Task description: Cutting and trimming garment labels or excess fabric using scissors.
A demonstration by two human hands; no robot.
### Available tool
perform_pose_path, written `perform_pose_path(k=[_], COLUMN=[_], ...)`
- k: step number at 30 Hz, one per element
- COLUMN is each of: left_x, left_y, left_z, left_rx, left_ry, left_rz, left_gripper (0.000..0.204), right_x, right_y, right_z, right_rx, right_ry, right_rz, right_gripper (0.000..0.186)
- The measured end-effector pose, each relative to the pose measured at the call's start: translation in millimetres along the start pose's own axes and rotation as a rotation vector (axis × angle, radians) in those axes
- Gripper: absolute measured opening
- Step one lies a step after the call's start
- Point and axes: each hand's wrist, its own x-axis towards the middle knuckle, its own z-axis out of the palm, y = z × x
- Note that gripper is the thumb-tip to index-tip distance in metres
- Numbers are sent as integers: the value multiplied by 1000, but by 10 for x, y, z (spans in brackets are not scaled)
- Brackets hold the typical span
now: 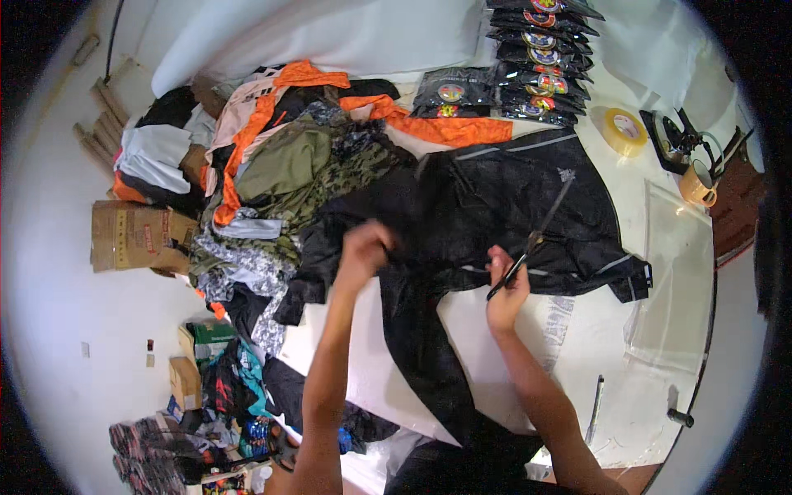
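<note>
A black long-sleeved garment (511, 206) with grey piping lies spread over the white table, one sleeve hanging toward me. In my right hand (507, 301) is a pair of scissors (540, 233), its long blades pointing up and away over the garment. The blades look close together. My left hand (365, 252) is above the garment's left part, its fingers curled and blurred by motion. Whatever it may pinch is too small or smeared to make out.
Mixed clothes (289, 165) are heaped at the left beside a cardboard box (140, 235). Packed black bags (540, 62) are stacked at the back. Clear tape (624, 132), an orange mug (698, 183) and a clear plastic sheet (668, 280) lie right. A pen (596, 408) lies near the front.
</note>
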Motion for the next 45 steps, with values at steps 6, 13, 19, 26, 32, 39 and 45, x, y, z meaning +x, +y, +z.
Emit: perform_pose_path(k=[6, 13, 19, 26, 32, 39, 45], left_x=[-1005, -547, -119, -406, -2005, -2047, -1179], left_y=[135, -585, -544, 823, 590, 983, 1351], left_z=[131, -393, -647, -236, 682, 782, 1489], left_rx=[-49, 303, 573, 203, 490, 710, 217], left_ry=[229, 807, 749, 252, -5, 339, 441], left_rz=[-455, -859, -415, -353, -245, -328, -321], left_gripper=[7, 31, 29, 14, 25, 32, 22], right_x=[134, 13, -57, 44, 83, 1, 1], right_y=[-132, -108, -65, 11, -68, 323, -100], right_z=[20, 76, 51, -128, -74, -287, -206], right_rx=[-31, -67, -125, -258, -306, -216, -431], right_ry=[5, -81, -84, -13, 58, 43, -125], right_rz=[-18, -17, -7, -113, -185, 19, -497], right_gripper=[24, 21, 15, 19, 22, 42, 16])
